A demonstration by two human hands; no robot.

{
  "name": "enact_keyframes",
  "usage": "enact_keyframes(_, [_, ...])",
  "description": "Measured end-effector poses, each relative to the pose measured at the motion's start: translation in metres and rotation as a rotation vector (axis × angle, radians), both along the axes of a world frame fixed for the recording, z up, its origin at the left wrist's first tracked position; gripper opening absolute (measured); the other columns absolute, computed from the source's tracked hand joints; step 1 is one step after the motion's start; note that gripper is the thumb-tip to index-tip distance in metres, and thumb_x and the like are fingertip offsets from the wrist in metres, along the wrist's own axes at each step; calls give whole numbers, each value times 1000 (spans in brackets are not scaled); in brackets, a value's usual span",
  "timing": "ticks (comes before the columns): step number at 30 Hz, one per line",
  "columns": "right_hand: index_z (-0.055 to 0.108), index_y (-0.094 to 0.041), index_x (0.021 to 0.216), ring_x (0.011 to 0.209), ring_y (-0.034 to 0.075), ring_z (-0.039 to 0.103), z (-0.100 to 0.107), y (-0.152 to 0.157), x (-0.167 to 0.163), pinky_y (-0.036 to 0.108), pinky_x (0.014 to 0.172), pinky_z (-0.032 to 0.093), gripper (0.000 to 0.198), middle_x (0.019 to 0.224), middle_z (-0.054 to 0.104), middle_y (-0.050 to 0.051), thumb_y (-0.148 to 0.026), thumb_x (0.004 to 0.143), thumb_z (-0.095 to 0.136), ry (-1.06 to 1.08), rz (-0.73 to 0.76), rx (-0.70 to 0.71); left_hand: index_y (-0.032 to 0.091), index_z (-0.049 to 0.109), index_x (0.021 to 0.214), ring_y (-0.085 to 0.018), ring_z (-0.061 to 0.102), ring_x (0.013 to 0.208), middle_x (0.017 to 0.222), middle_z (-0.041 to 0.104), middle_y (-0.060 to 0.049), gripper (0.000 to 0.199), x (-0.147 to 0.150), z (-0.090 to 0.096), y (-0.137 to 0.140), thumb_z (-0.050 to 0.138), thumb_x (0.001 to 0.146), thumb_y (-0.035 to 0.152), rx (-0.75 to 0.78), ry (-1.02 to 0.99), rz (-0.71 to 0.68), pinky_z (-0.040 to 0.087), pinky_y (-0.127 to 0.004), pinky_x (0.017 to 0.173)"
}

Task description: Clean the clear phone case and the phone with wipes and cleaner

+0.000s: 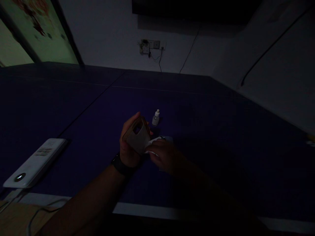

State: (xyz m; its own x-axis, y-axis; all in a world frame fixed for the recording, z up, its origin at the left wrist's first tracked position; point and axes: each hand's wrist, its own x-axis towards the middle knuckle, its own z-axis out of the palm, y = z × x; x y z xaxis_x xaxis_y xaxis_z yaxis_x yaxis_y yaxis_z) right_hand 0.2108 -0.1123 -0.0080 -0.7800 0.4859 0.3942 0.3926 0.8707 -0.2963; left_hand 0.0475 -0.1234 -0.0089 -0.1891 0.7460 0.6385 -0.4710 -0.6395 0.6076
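Observation:
My left hand [128, 147], with a dark watch on its wrist, is wrapped round a phone case [138, 141]. The inner side of the case faces me, and its camera cutout is at the top. In my right hand [167, 155] is a white cloth or tissue [155, 140], pressed against the lower right part of the case. Partly behind my right hand lies a phone [169, 139], of which only the upper edge shows. Just beyond the hands stands a small dropper bottle [156, 118] with a white cap.
A white power bank [36, 162] with cables lies on the dark blue table [86, 98] at the left. Wall sockets [152, 45] with plugs and a dark screen [194, 9] are at the back. The room is dim.

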Motion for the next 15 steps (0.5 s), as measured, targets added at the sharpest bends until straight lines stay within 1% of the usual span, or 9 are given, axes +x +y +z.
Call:
enact_keyframes(2, [74, -19, 103, 91, 22, 69, 1, 0, 0, 33, 82, 49, 19, 97, 78, 7, -6, 94, 64, -29, -35, 26, 36, 71, 139, -21, 75, 84, 113, 74, -7, 70, -1, -1, 1, 62, 88, 84, 1, 2, 21, 66, -37, 72])
enact_keyframes(6, [72, -18, 90, 87, 20, 68, 2, 0, -1, 32, 80, 48, 14, 90, 76, 7, -5, 93, 66, -96, 93, 5, 35, 70, 139, -21, 75, 82, 112, 74, -8, 75, 0, -2, -1, 60, 86, 87, -29, 47, 51, 65, -37, 69])
enact_keyframes(7, [72, -18, 90, 87, 20, 69, 2, 0, -1, 32, 80, 48, 15, 91, 76, 7, -5, 93, 66, -91, 92, 1, 35, 70, 138, -22, 75, 82, 112, 74, -8, 75, 1, -2, -2, 60, 86, 87, -44, 49, 51, 64, -37, 69])
enact_keyframes(10, [74, -18, 99, 89, 22, 69, 3, 1, 0, 34, 81, 49, 18, 96, 78, 8, -4, 93, 65, -67, -23, 24, 35, 70, 138, -23, 74, 82, 112, 74, -8, 74, 2, -1, -4, 59, 86, 88, -76, 18, 60, 64, -39, 70])
enact_keyframes(12, [74, -18, 98, 88, 22, 69, 3, 0, -1, 34, 80, 49, 17, 95, 78, 8, -5, 92, 65, -81, -31, 26, 35, 70, 137, -23, 74, 81, 112, 74, -8, 75, 3, 0, -5, 59, 85, 88, -84, 12, 60, 64, -40, 70])
enact_keyframes(14, [74, -19, 91, 87, 21, 70, 2, -1, -1, 33, 81, 51, 15, 92, 78, 7, -7, 92, 66, -84, 45, -34, 34, 70, 137, -23, 73, 81, 113, 74, -8, 76, 3, 0, -5, 60, 84, 88, -98, 22, 50, 63, -39, 70])
enact_keyframes(15, [75, -20, 90, 88, 21, 71, 2, -2, -1, 33, 81, 51, 15, 92, 79, 7, -8, 92, 66, -54, 68, -91, 34, 70, 137, -23, 73, 81, 113, 74, -9, 77, 3, 1, -4, 60, 84, 89, -104, 24, 45, 63, -39, 70])
